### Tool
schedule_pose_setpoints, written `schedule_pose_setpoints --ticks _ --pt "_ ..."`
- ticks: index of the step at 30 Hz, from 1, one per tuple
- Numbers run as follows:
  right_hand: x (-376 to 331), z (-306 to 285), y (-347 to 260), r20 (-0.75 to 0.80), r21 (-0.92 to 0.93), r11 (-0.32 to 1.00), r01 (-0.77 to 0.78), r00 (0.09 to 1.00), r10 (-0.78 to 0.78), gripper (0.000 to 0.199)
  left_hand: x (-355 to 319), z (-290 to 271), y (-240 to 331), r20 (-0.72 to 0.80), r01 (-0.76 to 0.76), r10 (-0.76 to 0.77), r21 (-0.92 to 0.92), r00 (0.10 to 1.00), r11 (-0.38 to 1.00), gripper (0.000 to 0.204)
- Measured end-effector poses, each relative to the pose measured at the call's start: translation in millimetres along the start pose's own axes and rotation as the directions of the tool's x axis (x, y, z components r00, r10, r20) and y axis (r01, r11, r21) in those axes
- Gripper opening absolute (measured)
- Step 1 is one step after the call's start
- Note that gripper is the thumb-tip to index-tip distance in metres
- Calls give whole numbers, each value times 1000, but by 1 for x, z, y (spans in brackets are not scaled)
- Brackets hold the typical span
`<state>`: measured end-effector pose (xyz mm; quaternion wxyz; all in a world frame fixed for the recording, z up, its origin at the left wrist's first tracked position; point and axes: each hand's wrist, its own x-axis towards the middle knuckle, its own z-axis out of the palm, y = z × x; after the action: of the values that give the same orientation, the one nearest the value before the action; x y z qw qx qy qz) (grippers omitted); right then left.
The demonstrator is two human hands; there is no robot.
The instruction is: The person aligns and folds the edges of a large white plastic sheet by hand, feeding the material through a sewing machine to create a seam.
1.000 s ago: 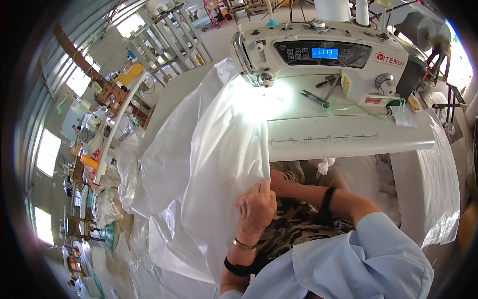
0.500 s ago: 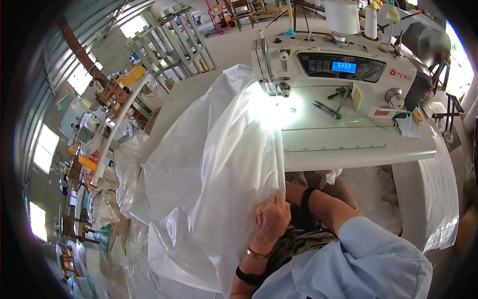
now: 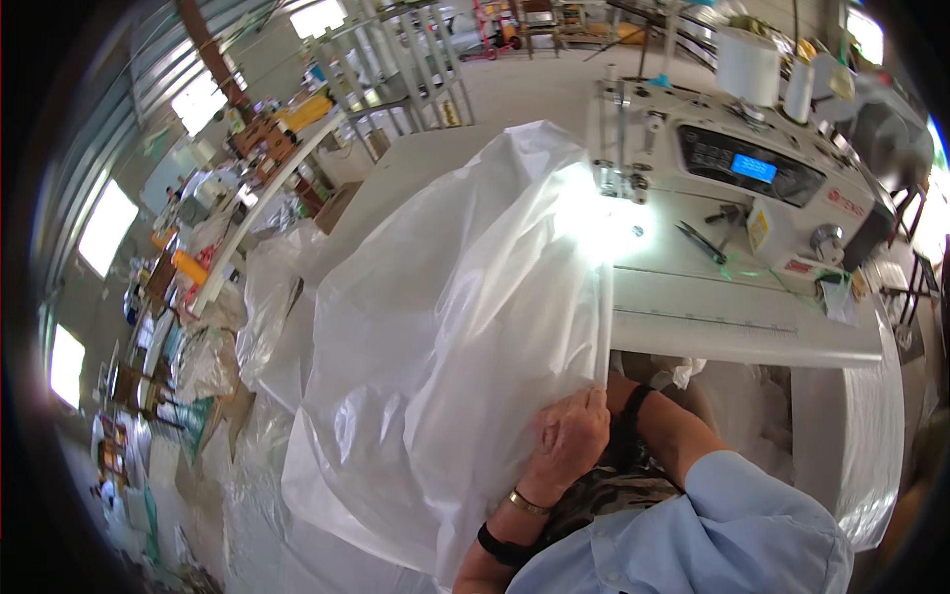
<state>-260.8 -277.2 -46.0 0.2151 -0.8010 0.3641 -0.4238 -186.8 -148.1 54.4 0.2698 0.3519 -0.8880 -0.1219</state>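
Your left hand (image 3: 569,441) pinches the folded edge of the translucent plastic sheet (image 3: 445,327), which drapes from the sewing machine (image 3: 752,178) across the white table (image 3: 732,327) toward your lap. Your right hand (image 3: 618,391) lies mostly hidden behind the left; its grip cannot be told.
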Motion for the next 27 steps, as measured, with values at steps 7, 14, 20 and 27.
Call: schedule_pose_setpoints --ticks 7,14,20,27 --pt "34 26 -14 126 67 991 114 985 -122 22 -7 0 2 56 -21 18 57 998 998 25" --pt "33 17 -14 114 68 992 108 987 -116 22 -1 4 1 72 -22 17 57 997 998 24" --pt "8 -29 -4 -26 -9 1000 23 999 -23 22 20 -30 3 -57 -183 191 118 980 976 17" --pt "2 -72 2 -158 -59 998 -23 987 13 23 78 -97 16 83 -464 468 369 880 806 13"
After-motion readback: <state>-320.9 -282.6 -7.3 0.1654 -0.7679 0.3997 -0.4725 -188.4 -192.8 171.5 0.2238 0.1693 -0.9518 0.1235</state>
